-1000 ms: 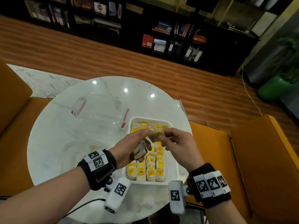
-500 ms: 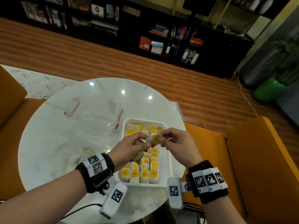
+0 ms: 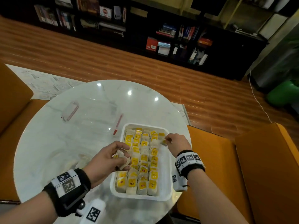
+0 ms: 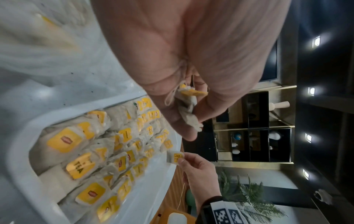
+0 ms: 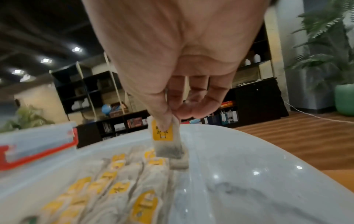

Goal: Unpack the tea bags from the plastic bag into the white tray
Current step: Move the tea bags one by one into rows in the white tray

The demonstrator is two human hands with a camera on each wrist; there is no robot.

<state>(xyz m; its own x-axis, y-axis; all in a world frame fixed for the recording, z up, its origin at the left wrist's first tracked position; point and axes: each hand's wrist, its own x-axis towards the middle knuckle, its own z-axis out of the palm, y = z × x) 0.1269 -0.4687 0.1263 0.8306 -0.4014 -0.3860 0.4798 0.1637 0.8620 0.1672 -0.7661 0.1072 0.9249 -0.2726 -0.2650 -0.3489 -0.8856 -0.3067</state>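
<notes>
The white tray on the round marble table holds several rows of tea bags with yellow tags. My right hand pinches one tea bag by its yellow tag over the tray's far right corner; in the right wrist view that tea bag hangs upright just above the row. My left hand grips a small bunch of tea bags at the tray's left edge, seen as a crumpled bunch of tea bags in the left wrist view. The plastic bag lies flat left of my left hand.
A clear plastic box with red clips sits on the table behind the tray. Orange seats surround the table. A bookshelf stands across the wooden floor.
My right hand has taken one tea bag from my left hand and carried it right and away to the tray's far right corner. My left hand stayed at the left edge with its bunch.
</notes>
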